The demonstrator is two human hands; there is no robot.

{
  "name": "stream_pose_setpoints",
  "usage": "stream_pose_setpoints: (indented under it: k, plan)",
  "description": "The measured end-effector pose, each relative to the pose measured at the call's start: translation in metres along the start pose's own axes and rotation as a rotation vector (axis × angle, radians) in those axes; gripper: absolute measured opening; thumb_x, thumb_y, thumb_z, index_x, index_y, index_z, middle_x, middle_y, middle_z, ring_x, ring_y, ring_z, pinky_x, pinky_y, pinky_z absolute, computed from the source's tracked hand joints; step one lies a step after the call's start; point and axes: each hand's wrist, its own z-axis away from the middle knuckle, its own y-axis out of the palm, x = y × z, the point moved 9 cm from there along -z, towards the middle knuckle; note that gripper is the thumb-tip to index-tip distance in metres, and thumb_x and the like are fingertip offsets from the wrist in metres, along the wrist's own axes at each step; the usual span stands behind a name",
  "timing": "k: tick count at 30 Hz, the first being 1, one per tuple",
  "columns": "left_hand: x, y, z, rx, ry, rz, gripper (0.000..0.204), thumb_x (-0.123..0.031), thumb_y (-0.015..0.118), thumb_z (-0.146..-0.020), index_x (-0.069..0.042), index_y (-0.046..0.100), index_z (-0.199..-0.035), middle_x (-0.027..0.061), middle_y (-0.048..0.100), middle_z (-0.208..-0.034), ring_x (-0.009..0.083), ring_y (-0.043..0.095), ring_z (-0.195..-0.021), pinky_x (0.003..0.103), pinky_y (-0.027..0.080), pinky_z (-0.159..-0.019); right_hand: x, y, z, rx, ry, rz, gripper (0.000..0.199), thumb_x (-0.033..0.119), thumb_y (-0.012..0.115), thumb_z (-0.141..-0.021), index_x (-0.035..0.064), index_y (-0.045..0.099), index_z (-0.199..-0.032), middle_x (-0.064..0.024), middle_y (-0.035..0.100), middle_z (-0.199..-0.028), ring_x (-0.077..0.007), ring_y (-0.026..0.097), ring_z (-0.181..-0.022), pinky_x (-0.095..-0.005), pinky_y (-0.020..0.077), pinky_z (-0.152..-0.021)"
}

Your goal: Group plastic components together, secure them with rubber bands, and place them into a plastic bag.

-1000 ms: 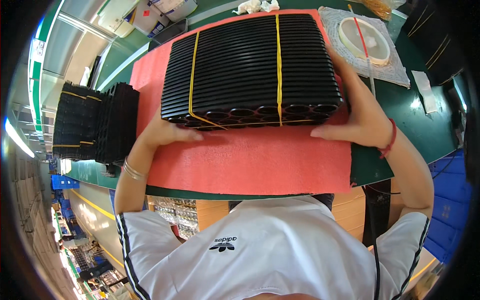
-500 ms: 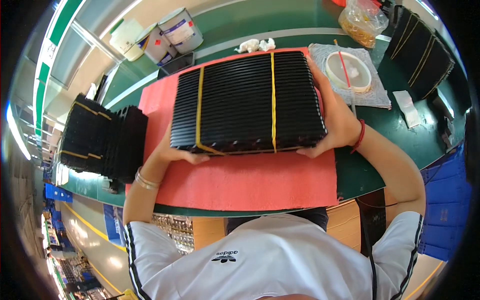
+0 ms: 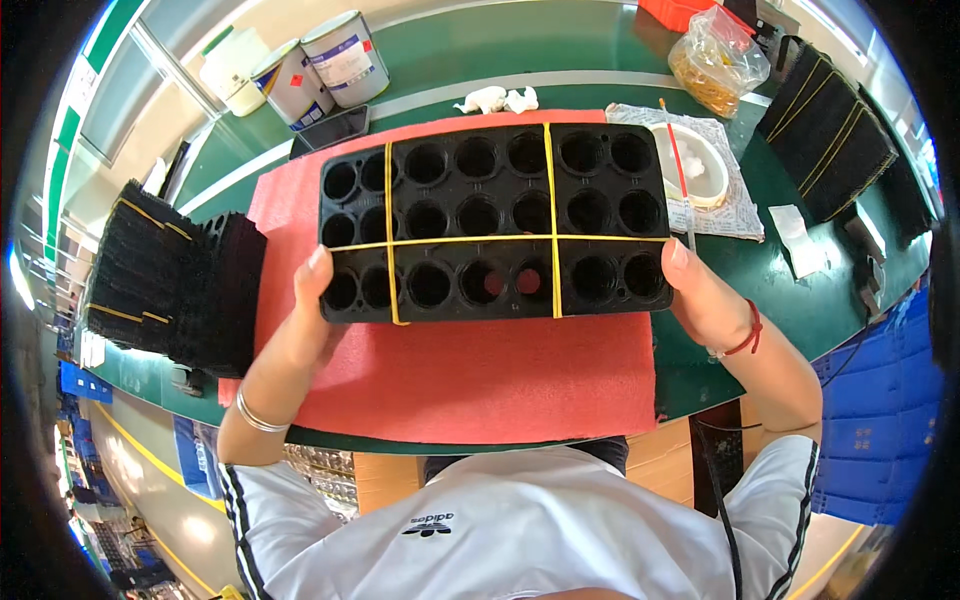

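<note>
A stack of black trays (image 3: 505,310), its face full of round holes, is tilted up so the holes face me. Yellow rubber bands (image 3: 470,241) cross it, two running up and down and one lengthwise. My left hand (image 3: 313,305) grips the left end, thumb at the front edge and the other fingers mostly hidden. At the right end my right hand (image 3: 706,300) clasps it the same way, wearing a red cord at the wrist. Beneath lies a pink foam sheet (image 3: 470,390); whether the stack touches it is hidden.
Banded black stacks stand at the left (image 3: 150,270) and far right (image 3: 830,140) of the green table (image 3: 500,45). Behind are metal cans (image 3: 345,60), a dark flat device (image 3: 335,130), white crumpled wads (image 3: 495,99), a round white dish (image 3: 705,195) and a bag of rubber bands (image 3: 715,75).
The stack has been turned from showing its ridged side to showing its holed face, with the lengthwise band now visible. Both hands have stayed on its ends.
</note>
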Motion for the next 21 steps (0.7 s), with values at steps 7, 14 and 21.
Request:
stream_pose_setpoints:
  k: [7,14,21]
  plan:
    - [0.007,-0.019,-0.012,0.021,0.035,0.217,0.076,-0.064,0.030,-0.086,-0.009,0.031,-0.139,0.0087,0.043,-0.136,0.0211,0.044,-0.123,0.039,0.036,-0.101,-0.016,-0.001,0.007,-0.020,0.212,-0.038,0.077,0.066,0.036,-0.085,0.0106,0.027,-0.139,-0.0091,0.044,-0.131,-0.0220,0.050,-0.113,-0.0396,0.0506,-0.078]
    - [0.020,-0.047,-0.008,-0.196,-0.134,-0.062,0.072,-0.065,0.018,-0.087,-0.016,0.039,-0.135,0.0053,0.052,-0.126,0.0178,0.052,-0.101,0.034,0.041,-0.079,-0.025,0.001,0.007,-0.044,0.257,-0.181,0.082,0.066,0.038,-0.084,0.0098,0.023,-0.141,-0.0090,0.048,-0.122,-0.0200,0.052,-0.107,-0.0368,0.0478,-0.081]
    - [0.002,-0.059,-0.003,-0.143,-0.133,-0.766,0.080,-0.062,0.007,-0.089,-0.003,0.046,-0.127,0.0076,0.055,-0.120,0.0175,0.050,-0.100,0.031,0.037,-0.080,-0.040,-0.005,0.006,-0.034,0.339,-0.068,0.087,0.067,0.052,-0.077,0.0009,0.035,-0.131,-0.0153,0.054,-0.117,-0.0263,0.062,-0.092,-0.0347,0.0520,-0.073]
